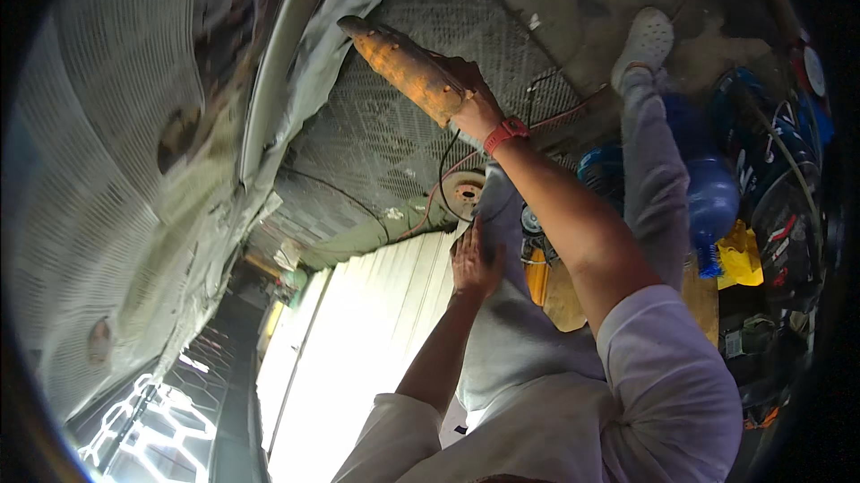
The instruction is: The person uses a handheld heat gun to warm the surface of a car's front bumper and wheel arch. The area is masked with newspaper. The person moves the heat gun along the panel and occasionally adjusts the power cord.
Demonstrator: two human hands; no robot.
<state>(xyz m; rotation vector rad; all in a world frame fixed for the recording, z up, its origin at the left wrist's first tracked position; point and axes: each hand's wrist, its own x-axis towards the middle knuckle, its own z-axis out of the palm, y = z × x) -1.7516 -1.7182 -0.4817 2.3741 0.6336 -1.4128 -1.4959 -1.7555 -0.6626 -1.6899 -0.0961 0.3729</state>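
Note:
My right hand (477,107), with a red watch on its wrist, is closed around the near end of a long, worn orange block-like tool (403,69). The tool's dark far tip points up and left, close to the edge of a pale, curved vehicle panel (116,125). Whether it touches the panel cannot be made out. A black cord (442,165) runs down below this hand; its upper end is hidden. My left hand (475,263) lies on my grey trouser leg near the knee, fingers stretched out, holding nothing.
Below the tool, a rusty round disc (464,194) lies by a patterned mat (448,53) crossed by thin hoses. On the right are a blue water bottle (712,187), a yellow packet (740,254) and cluttered containers. White hexagonal lights (161,425) glow at lower left.

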